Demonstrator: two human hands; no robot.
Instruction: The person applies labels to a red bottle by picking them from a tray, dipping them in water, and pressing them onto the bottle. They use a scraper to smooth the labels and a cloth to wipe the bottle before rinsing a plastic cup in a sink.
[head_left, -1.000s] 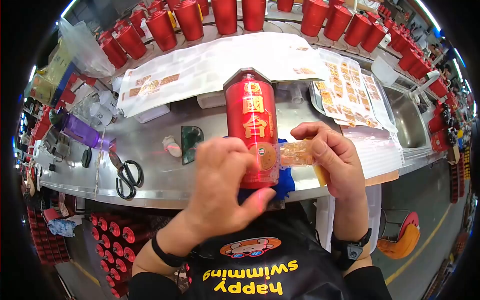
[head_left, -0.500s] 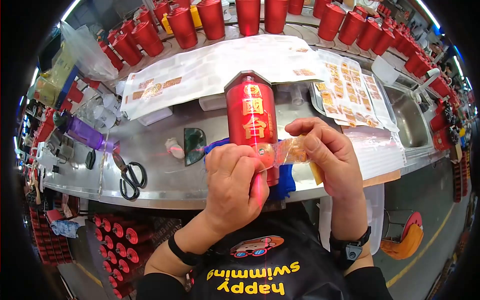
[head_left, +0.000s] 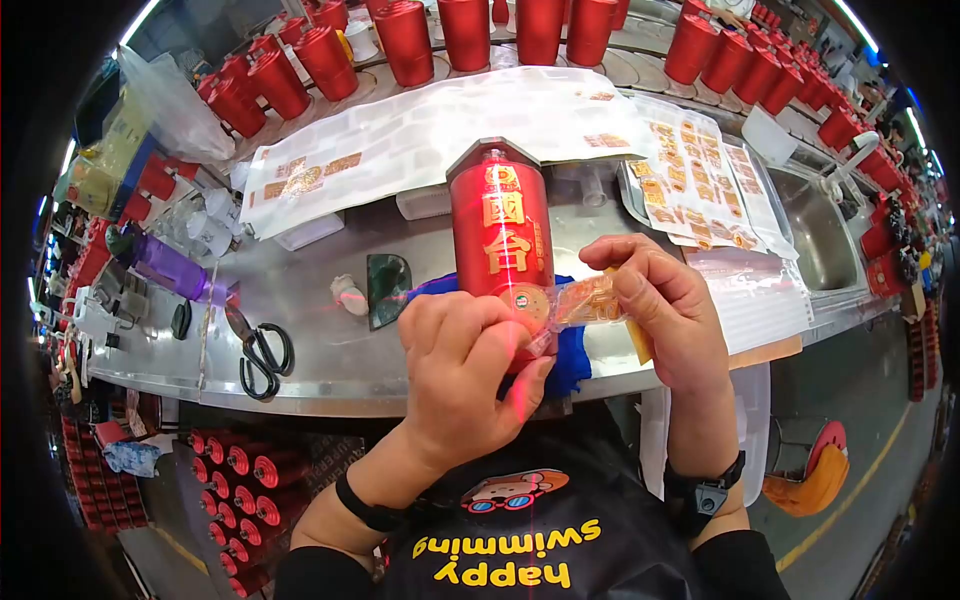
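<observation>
A red bottle [head_left: 497,215] with gold characters lies on a blue cloth [head_left: 570,362], its cap end pointing away from me against a dark angular holder [head_left: 470,158]. My left hand [head_left: 465,375] is closed near the bottle's lower end, thumb and forefinger pinching the edge of a clear decal film. On that film a round gold label [head_left: 527,303] rests against the bottle. The film's other end, bearing gold print [head_left: 588,300], is pinched between thumb and fingers of my right hand [head_left: 670,315]. A yellow flat piece [head_left: 638,342] is tucked in that same hand.
Black-handled scissors [head_left: 262,350], a dark green plate [head_left: 388,290] and a purple bottle [head_left: 165,265] sit to the left. Decal sheets [head_left: 700,180] lie beside the sink [head_left: 825,240]. White paper [head_left: 400,140] spans the back, before a conveyor of red bottles [head_left: 405,45].
My left hand has shifted slightly left, its thumb now extended below the label, and more of the round gold label shows. My right hand barely moves. Bottles on the conveyor have moved right.
</observation>
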